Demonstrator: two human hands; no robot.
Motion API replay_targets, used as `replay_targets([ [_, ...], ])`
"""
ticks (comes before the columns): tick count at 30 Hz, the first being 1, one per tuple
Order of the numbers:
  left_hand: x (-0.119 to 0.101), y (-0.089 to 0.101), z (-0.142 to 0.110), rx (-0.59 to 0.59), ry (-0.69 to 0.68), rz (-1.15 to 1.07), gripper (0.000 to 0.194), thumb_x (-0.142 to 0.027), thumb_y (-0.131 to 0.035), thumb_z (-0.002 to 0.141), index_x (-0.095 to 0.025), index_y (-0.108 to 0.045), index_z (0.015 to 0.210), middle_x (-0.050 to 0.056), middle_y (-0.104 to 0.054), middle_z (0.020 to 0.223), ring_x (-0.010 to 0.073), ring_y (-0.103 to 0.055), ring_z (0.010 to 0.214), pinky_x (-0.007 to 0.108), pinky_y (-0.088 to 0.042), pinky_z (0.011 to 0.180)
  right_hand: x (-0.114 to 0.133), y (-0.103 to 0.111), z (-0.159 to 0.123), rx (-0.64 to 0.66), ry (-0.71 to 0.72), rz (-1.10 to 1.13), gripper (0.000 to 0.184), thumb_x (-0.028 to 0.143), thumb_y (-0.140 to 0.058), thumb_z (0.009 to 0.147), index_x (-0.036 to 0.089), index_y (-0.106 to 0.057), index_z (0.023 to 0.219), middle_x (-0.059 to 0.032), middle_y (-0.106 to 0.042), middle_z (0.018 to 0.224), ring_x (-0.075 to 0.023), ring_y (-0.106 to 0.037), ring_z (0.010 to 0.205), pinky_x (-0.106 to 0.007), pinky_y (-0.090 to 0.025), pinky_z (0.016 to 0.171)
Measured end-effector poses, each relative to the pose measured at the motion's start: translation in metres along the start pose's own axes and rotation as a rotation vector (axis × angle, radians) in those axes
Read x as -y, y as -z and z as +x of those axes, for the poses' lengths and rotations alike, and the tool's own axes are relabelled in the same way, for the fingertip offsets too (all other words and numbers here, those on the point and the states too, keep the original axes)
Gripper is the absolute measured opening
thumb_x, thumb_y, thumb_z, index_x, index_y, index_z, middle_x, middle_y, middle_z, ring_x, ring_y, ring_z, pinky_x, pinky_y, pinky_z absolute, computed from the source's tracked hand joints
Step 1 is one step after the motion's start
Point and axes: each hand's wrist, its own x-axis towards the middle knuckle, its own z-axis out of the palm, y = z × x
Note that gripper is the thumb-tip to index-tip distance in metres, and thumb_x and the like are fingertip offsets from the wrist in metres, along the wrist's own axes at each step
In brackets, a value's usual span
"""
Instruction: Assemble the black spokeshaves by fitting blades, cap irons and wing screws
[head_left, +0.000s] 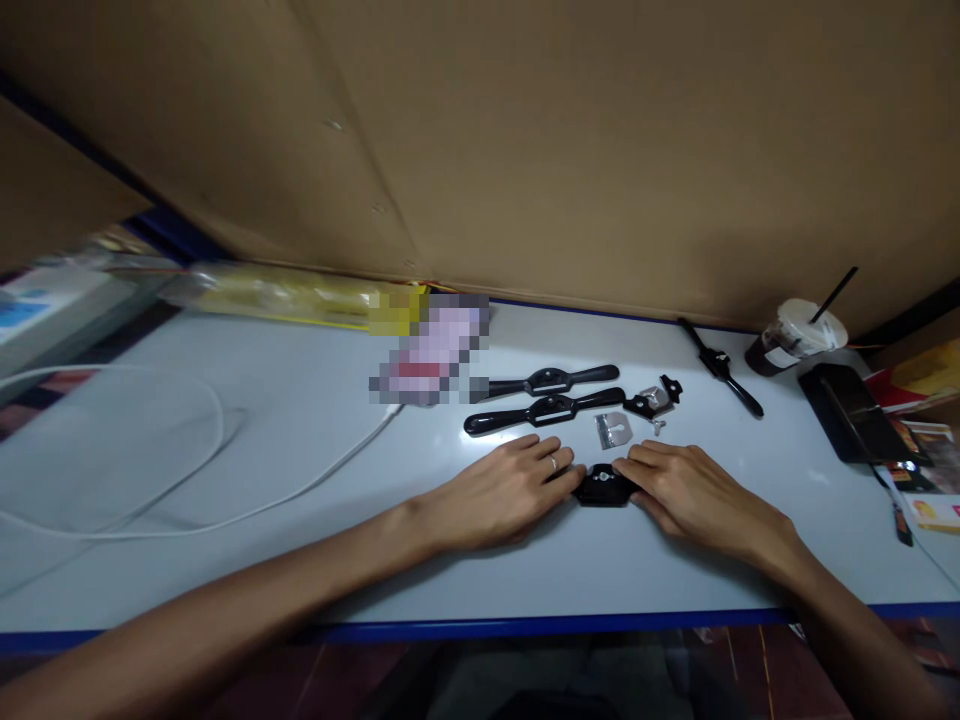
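A black spokeshave (604, 486) lies low over the white tabletop between my hands, its middle part showing and its handles hidden under my fingers. My left hand (517, 490) is closed over one handle; a ring is on one of its fingers. My right hand (694, 495) closes round the other handle. Just beyond, a silver blade (614, 430) with a slot rests flat. Near it are a black cap piece (640, 405), another black cap piece (671, 388) and a small screw (658, 427). Two blade-less spokeshave bodies (551, 408) lie side by side behind my left hand.
Another spokeshave (720, 365) lies at the back right, near a lidded cup (799, 335) with a straw. A black case (855, 412) and papers fill the right end. To the left are a blurred-out phone-like object (435, 350), a white cable (300, 492) and a yellow plastic-wrapped pack (292, 295).
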Motion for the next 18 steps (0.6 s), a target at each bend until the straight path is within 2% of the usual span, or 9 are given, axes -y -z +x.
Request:
replay_targets([
  [5, 0.0012, 0.0, 0.0002, 0.0, -0.002, -0.009, 0.025, -0.013, -0.048, 0.096, -0.011, -0.058, 0.119, 0.009, -0.065, 0.095, 0.0242, -0.059, 0.085, 0.036, -0.049, 0.07, 0.0022, 0.0012, -0.0008, -0.02, -0.054, 0.002, 0.024, 0.019, -0.059, 0.094, 0.018, -0.067, 0.117, -0.0084, -0.071, 0.105, -0.0241, -0.066, 0.091, -0.036, -0.046, 0.072],
  [9, 0.0011, 0.0001, 0.0001, -0.002, 0.001, -0.017, 0.028, -0.011, -0.048, 0.094, -0.01, -0.058, 0.12, 0.009, -0.064, 0.095, 0.0236, -0.059, 0.085, 0.035, -0.049, 0.07, 0.0052, -0.0021, 0.0014, -0.05, -0.103, -0.07, 0.019, 0.031, -0.053, 0.101, 0.016, -0.065, 0.104, -0.0088, -0.071, 0.098, -0.0231, -0.065, 0.083, -0.035, -0.042, 0.065],
  [12, 0.0004, 0.0004, 0.0001, -0.006, 0.01, -0.023, 0.029, -0.012, -0.048, 0.094, -0.011, -0.058, 0.121, 0.009, -0.063, 0.095, 0.0234, -0.059, 0.085, 0.035, -0.049, 0.069, 0.0041, -0.0014, 0.0004, -0.02, -0.12, -0.089, 0.021, 0.037, -0.057, 0.1, 0.017, -0.063, 0.104, -0.0084, -0.07, 0.099, -0.0235, -0.064, 0.083, -0.035, -0.041, 0.066],
  [14, -0.0003, 0.0005, 0.0, -0.011, 0.022, -0.024, 0.027, -0.014, -0.048, 0.095, -0.011, -0.058, 0.12, 0.009, -0.063, 0.094, 0.0232, -0.059, 0.083, 0.035, -0.049, 0.068, 0.0012, 0.0013, -0.0019, 0.025, -0.131, -0.073, 0.021, 0.038, -0.065, 0.096, 0.018, -0.063, 0.103, -0.0081, -0.069, 0.102, -0.0238, -0.064, 0.085, -0.035, -0.043, 0.069],
  [18, -0.002, -0.0012, -0.0007, -0.033, 0.058, -0.027, 0.031, -0.015, -0.047, 0.098, -0.013, -0.055, 0.128, 0.009, -0.061, 0.096, 0.0215, -0.058, 0.08, 0.034, -0.05, 0.068, -0.0044, 0.0059, -0.0059, 0.115, -0.123, -0.008, 0.012, 0.028, -0.07, 0.092, 0.019, -0.062, 0.098, -0.0061, -0.068, 0.098, -0.0227, -0.064, 0.086, -0.035, -0.045, 0.074],
])
